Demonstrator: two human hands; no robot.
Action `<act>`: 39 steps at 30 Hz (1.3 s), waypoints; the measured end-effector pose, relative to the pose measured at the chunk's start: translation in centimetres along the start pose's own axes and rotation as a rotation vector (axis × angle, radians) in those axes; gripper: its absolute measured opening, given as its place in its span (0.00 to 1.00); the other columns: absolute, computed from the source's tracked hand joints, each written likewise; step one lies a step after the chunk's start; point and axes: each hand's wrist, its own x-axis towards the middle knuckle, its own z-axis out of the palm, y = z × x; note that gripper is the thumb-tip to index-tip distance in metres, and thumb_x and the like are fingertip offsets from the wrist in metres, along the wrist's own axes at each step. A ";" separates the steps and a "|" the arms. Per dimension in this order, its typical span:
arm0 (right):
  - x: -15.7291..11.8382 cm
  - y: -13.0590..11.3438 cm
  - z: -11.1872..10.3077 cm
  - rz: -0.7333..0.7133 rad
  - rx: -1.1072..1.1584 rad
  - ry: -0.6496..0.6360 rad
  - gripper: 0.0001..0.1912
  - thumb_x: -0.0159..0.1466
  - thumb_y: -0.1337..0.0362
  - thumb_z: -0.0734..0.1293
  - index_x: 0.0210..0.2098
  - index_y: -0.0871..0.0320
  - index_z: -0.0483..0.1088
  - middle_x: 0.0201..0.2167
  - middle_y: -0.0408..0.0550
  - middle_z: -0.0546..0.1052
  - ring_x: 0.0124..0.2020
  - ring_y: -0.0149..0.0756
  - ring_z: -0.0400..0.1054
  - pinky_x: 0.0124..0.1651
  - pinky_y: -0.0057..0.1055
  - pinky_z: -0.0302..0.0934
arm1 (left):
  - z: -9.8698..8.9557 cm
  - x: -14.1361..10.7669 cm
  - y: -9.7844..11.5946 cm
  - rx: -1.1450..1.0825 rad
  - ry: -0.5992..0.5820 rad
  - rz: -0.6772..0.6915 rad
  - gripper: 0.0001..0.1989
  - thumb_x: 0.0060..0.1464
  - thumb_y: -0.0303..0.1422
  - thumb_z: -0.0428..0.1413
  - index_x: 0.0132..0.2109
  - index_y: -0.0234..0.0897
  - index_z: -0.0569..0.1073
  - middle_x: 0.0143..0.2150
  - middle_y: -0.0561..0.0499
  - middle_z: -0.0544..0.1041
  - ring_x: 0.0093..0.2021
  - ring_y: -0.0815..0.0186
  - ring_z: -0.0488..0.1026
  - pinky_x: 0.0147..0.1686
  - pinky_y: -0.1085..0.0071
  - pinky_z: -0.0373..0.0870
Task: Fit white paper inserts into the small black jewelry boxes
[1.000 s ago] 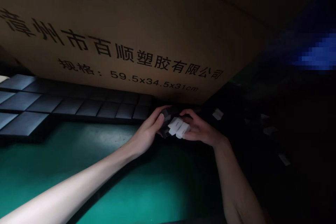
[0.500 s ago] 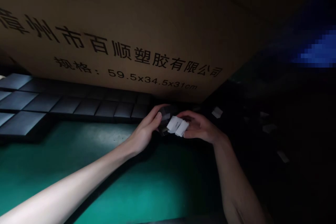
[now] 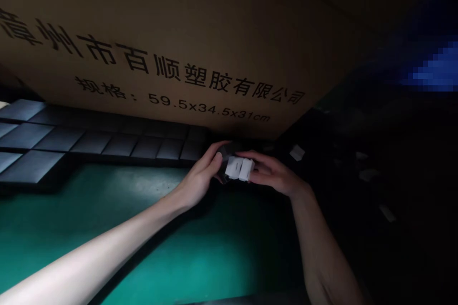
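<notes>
My left hand [image 3: 202, 175] is closed around a small dark box [image 3: 227, 150], its thumb along the near side. From the right, my right hand [image 3: 275, 174] grips a small white block [image 3: 240, 168] between thumb and fingers. The block looks like two white parts side by side, with faint print. It overlaps the dark box's right side; whether it sits inside the box or just against it I cannot tell. Both hands are above the far edge of the green surface [image 3: 143, 233].
A large printed cardboard carton [image 3: 171, 14] stands behind the hands. Rows of dark square boxes [image 3: 118, 145] line its base at the left. Several white pieces [image 3: 296, 152] lie scattered in the dark at the right. Something blue [image 3: 436, 69] shows at the upper right.
The white block has turned a little more level and shifted slightly left against the dark box. My right hand has moved left with it; my left hand has barely moved.
</notes>
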 end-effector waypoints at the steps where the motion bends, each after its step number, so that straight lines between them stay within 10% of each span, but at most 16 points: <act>1: 0.0 0.1 0.0 0.016 0.014 0.018 0.26 0.64 0.62 0.73 0.61 0.43 0.70 0.61 0.47 0.73 0.60 0.40 0.70 0.63 0.42 0.64 | 0.0 0.1 -0.1 -0.014 0.002 -0.010 0.26 0.68 0.49 0.47 0.67 0.45 0.64 0.56 0.44 0.75 0.46 0.57 0.73 0.39 0.66 0.72; 28: 0.0 0.1 -0.2 0.011 0.021 0.004 0.23 0.59 0.64 0.78 0.53 0.45 0.76 0.52 0.43 0.79 0.51 0.36 0.76 0.56 0.36 0.70 | 0.0 0.1 -0.1 -0.054 0.000 -0.013 0.25 0.69 0.49 0.47 0.67 0.46 0.65 0.58 0.44 0.74 0.50 0.54 0.73 0.42 0.63 0.72; 39: 0.9 1.0 -0.4 0.064 0.047 0.222 0.17 0.58 0.58 0.78 0.47 0.50 0.79 0.46 0.46 0.82 0.47 0.39 0.77 0.52 0.38 0.71 | -0.2 0.3 -0.6 -0.145 -0.015 -0.003 0.24 0.69 0.48 0.47 0.67 0.47 0.64 0.60 0.45 0.72 0.46 0.59 0.73 0.39 0.64 0.74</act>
